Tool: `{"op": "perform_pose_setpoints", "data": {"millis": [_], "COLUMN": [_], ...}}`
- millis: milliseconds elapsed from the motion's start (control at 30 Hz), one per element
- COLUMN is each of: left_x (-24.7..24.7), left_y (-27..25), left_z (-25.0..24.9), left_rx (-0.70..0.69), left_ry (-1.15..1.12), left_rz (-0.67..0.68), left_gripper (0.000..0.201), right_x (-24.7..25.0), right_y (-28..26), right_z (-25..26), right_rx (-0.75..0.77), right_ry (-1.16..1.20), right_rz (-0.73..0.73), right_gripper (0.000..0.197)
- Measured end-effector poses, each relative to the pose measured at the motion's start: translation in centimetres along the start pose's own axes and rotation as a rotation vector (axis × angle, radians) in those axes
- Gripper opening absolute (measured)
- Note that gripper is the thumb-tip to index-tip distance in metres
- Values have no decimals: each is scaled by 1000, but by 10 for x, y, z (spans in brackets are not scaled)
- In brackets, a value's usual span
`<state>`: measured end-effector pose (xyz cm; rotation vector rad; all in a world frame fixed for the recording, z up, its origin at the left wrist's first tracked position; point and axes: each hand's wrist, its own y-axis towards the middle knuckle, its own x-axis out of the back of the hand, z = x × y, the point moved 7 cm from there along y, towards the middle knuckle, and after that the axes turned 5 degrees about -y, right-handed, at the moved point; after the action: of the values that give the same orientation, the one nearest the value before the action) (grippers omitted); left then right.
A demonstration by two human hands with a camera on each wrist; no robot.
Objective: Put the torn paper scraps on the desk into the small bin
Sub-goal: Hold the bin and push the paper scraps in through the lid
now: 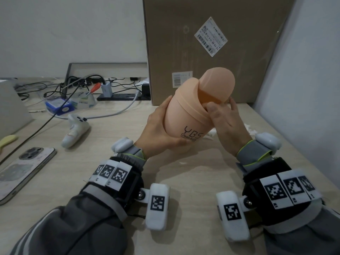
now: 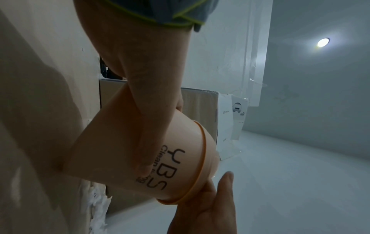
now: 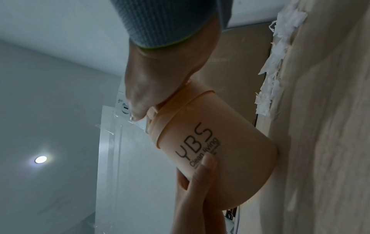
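Observation:
The small peach bin [image 1: 185, 115] with a swing lid [image 1: 217, 83] is tilted to the right, and its base edge seems to touch the desk. My left hand [image 1: 158, 129] grips its lower body, thumb across the black lettering. My right hand [image 1: 224, 116] holds the top, thumb at the lid opening and fingers behind the rim. The left wrist view shows the bin [image 2: 112, 150], my left hand [image 2: 152, 126] and my right hand [image 2: 210, 205]. White torn paper scraps [image 1: 306, 130] lie on the desk to the right, and show again as scraps [image 3: 274, 79] beside the bin [image 3: 230, 158].
A big cardboard box [image 1: 211, 43] stands right behind the bin, and a wall [image 1: 303, 70] closes the right side. To the left lie a white controller [image 1: 75, 131], a phone [image 1: 24, 168], tape rolls [image 1: 82, 100] and a power strip [image 1: 119, 97] with cables.

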<state>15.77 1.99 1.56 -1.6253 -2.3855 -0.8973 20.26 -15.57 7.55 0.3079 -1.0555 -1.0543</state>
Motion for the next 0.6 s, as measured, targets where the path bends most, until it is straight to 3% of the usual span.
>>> {"op": "perform_pose_setpoints", "data": {"millis": [167,367,500,600], "left_x": [3,5,8,13], "left_y": [-2,-5,-2,-2], "left_z": [-1,-1,7,8], "left_rx": [14,27,52,65], "left_ry": [-54,-86,-136,-195], "left_rz": [-28,-51,-80,-125], "left_gripper": [129,116,129,129], "right_x": [24,13,28,33], "right_y": [3,2,1,0], "right_z": [-1,-6,-14,-28], "right_rx": [50,-3,-3,-112], "right_ry": [99,78,219,318], "right_rz": [-270,-177,-319,-405], "right_gripper": [52,50,49,51]}}
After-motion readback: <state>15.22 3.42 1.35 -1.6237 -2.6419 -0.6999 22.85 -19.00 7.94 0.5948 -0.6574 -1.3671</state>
